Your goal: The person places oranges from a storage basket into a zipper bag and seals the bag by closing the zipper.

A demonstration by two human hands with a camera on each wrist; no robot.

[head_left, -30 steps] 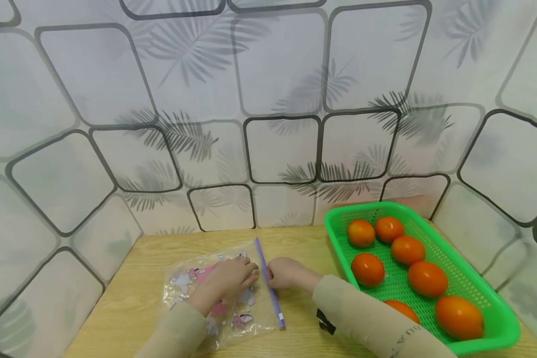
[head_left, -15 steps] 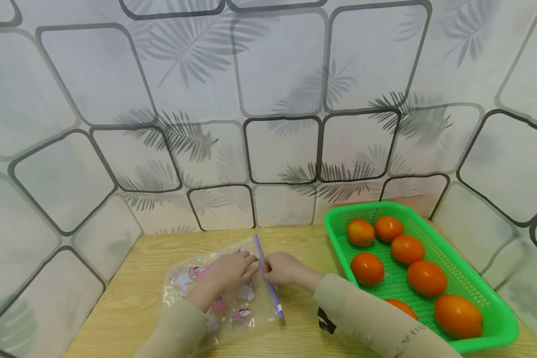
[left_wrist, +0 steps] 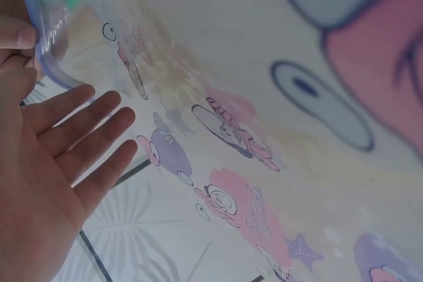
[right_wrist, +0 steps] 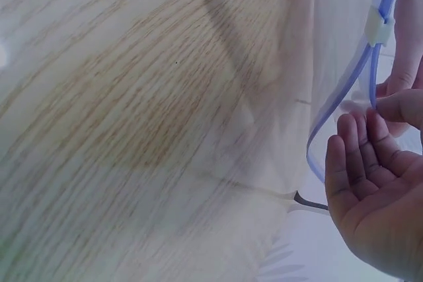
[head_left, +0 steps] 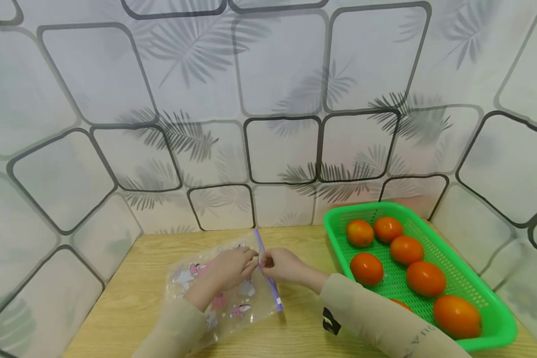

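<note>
A clear zip bag (head_left: 239, 298) with pink and purple cartoon prints lies on the table, its purple zip edge (head_left: 275, 293) on the right and raised a little. My right hand (head_left: 286, 266) pinches that edge between thumb and curled fingers; in the right wrist view the two purple strips part into a loop beside my right hand (right_wrist: 377, 196). A pale slider (right_wrist: 378, 28) sits at one end of the zip. My left hand (head_left: 230, 268) lies over the bag near the zip. In the left wrist view my left hand (left_wrist: 66, 170) has its fingers extended and spread.
At the right stands a green plastic basket (head_left: 333, 243) with several orange-red round fruits (head_left: 426, 278); the right sleeve (head_left: 367, 315) passes over its near left side. Patterned cloth walls (head_left: 282, 149) enclose the wooden table (head_left: 116, 293) at the back and sides.
The zip edge has risen and shifted slightly away from me and left. My right hand has moved up and left with it, its thumb and fingers now pinching the edge; the left hand stays nearly still.
</note>
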